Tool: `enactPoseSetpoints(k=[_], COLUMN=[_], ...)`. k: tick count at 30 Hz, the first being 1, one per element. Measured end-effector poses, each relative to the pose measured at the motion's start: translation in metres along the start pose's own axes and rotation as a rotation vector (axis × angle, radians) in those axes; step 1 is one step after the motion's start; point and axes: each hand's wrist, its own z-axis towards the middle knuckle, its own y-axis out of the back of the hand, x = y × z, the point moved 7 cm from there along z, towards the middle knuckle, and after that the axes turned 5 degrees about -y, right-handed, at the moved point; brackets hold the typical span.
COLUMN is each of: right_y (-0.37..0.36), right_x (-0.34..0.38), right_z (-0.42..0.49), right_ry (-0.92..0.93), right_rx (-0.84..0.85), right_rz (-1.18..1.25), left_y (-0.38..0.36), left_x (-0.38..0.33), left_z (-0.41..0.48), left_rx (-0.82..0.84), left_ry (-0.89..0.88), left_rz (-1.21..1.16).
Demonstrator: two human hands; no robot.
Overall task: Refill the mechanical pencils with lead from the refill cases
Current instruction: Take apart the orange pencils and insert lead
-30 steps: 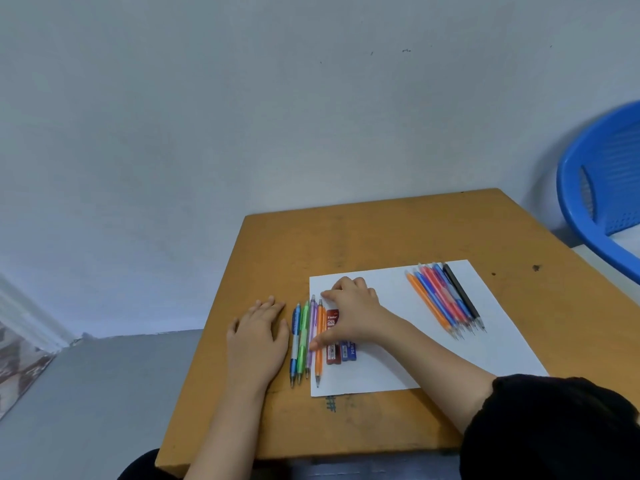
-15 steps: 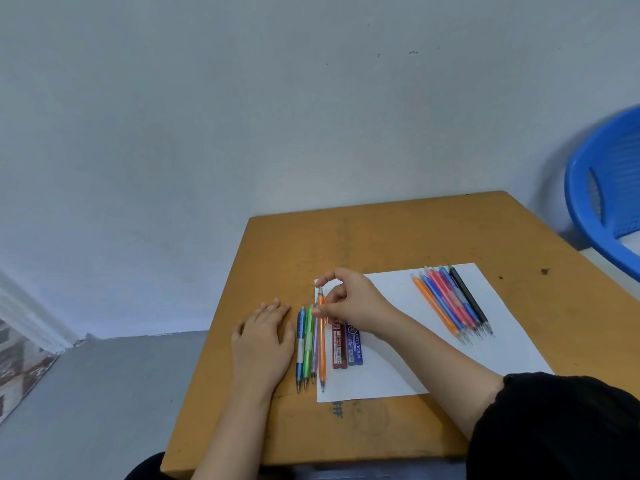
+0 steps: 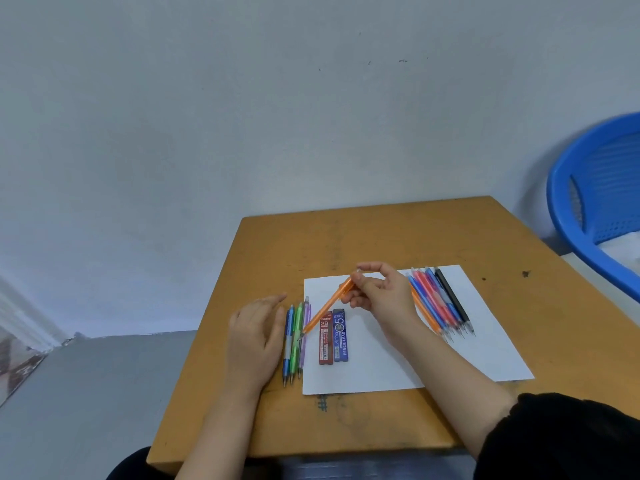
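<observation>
My right hand [image 3: 382, 294] pinches the top end of an orange mechanical pencil [image 3: 327, 306], which slants down-left above the table with its tip over the green pencil. My left hand [image 3: 256, 336] hovers flat and relaxed just left of three pencils lying side by side: blue [image 3: 288, 344], green [image 3: 296, 341] and purple [image 3: 304, 334]. Two lead refill cases, a red one [image 3: 325, 341] and a blue one [image 3: 340, 336], lie next to each other on the white paper sheet [image 3: 485, 351]. A second row of several coloured pencils [image 3: 440, 303] lies on the paper's far right.
The wooden table [image 3: 381, 237] stands against a grey wall. A blue plastic chair [image 3: 595, 202] stands to its right. Pen scribbles mark the wood near the front edge [image 3: 322, 403]. My dark sleeve [image 3: 561, 438] covers the front right corner.
My right hand has lifted the orange pencil off the table and swung its top end up and to the right. My left hand has risen slightly off the table. The refill cases now lie uncovered.
</observation>
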Motion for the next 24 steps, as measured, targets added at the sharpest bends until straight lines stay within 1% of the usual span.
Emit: enactPoseSetpoints(k=[4,7,10,13,17,22,24], right_y=[0.008,0.008,0.006,0.005,0.004,0.005,0.005], right_x=[-0.006,-0.010,-0.011,-0.010,-0.009,-0.012,-0.012], right_z=[0.001,0.000,0.000,0.000,0.000,0.005,0.007], right_ry=[-0.020,-0.062,-0.092,-0.096,-0.106,-0.109,-0.113], right_rx=[0.005,0.020,0.055,0.076,0.113,0.148,0.147], right_rz=[0.061,0.136,0.176,0.185,0.193,0.338,0.353], left_y=[0.001,-0.001,-0.009,-0.015,-0.015,-0.007,-0.006], left_x=[-0.026,-0.040,-0.041,-0.036,-0.031,-0.027,-0.025], left_z=[-0.002,-0.002,-0.004,-0.005,-0.004,-0.002,-0.002], left_rx=[-0.055,-0.073,-0.045,-0.026,-0.034,-0.090,-0.095], left_ry=[-0.227,-0.333,-0.408,-0.417,-0.379,-0.301,-0.284], left_rz=[-0.015,0.003,0.054,0.062,0.046,0.023,0.017])
